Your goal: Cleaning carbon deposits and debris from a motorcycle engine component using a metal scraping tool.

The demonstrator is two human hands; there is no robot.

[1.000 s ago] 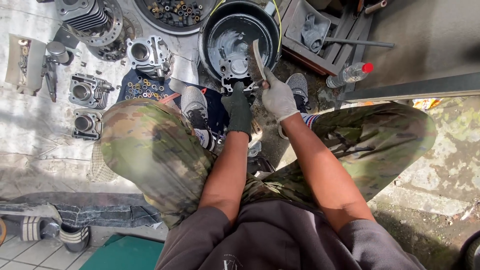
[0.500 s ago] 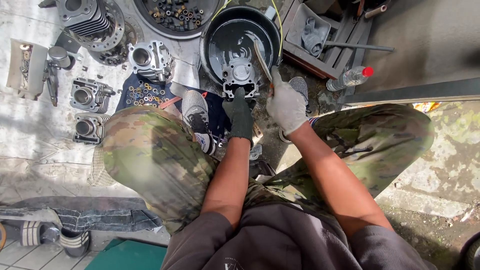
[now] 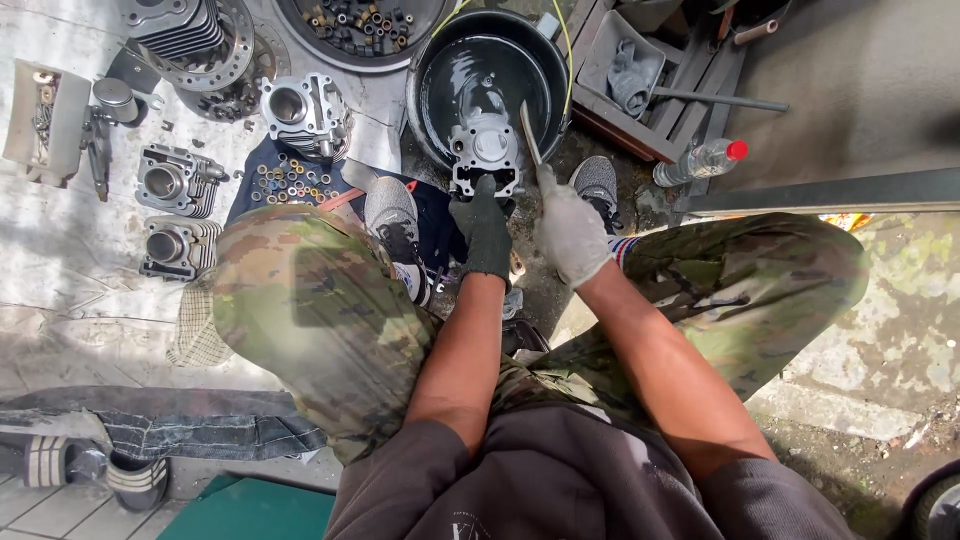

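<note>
The dark-gloved left hand clamps the heavy, rigid, likely slippery cylinder head by its near edge in the black basin; the pale-gloved right hand has its fingers closed round a thin brush.

Clad in camouflage trousers, dark grey short-sleeved shirt, grey sneakers, dark glove on left hand, whitish glove on right hand.

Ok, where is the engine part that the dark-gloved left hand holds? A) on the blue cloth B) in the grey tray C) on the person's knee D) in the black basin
D: the left hand grips the engine part inside the black basin, while the right hand holds a brush beside it.
</note>
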